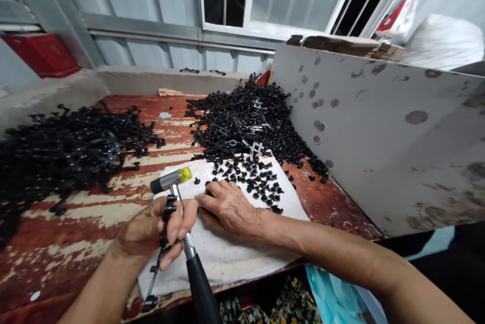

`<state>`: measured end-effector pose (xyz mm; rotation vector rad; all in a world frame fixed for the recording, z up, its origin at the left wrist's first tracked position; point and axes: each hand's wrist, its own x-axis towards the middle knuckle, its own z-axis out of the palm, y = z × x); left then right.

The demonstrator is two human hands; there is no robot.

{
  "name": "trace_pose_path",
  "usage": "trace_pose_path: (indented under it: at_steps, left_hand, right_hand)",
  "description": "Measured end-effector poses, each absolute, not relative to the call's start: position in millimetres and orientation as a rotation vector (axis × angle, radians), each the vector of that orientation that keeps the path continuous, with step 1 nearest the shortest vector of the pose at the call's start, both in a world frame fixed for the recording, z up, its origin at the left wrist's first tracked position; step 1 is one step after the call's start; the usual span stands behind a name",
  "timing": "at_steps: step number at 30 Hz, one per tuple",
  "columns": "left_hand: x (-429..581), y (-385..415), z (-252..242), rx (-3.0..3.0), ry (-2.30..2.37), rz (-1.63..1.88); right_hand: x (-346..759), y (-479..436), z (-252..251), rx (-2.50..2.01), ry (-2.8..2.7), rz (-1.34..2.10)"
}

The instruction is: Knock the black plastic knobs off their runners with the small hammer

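A hammer (202,286) with a black grip, metal shaft and yellow-tipped head slants upward beside my left hand (155,228). The fingers of that hand are curled round a thin black strip (162,238) with round knobs along it, and they touch the hammer's shaft. My right hand (231,205) rests palm down on a white cloth (242,258), its fingers bent and close together; what lies under the fingertips is hidden. Small black caps (261,182) are scattered on the cloth just beyond that hand.
A large heap of black parts (242,117) lies behind the cloth, another heap (68,147) at the left. A stained grey board (371,137) stands at the right edge of the worn red table (87,228). A red box (41,54) sits at the back left.
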<state>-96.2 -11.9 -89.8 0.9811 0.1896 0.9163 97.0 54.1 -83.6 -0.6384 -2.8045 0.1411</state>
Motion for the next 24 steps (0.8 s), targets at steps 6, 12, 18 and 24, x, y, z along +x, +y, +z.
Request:
trace_pose_path:
  at_steps: [6, 12, 18, 24]
  left_hand:
    - [-95, -9, -87, 1.010, 0.181, 0.906]
    - [-93, -10, -84, 1.009, 0.219, 0.899]
    - [-93, -10, -84, 1.020, 0.196, 0.904]
    - [-96, -13, -82, 1.062, 0.214, 0.934]
  right_hand:
    - [122, 51, -86, -0.586, -2.757, 0.107]
    - [164, 60, -93, -0.688, -2.670, -0.025]
    - [170, 41, -96, -0.778, -2.695, -0.069]
    - [138, 13, -99, -0.622, -2.852, 0.131]
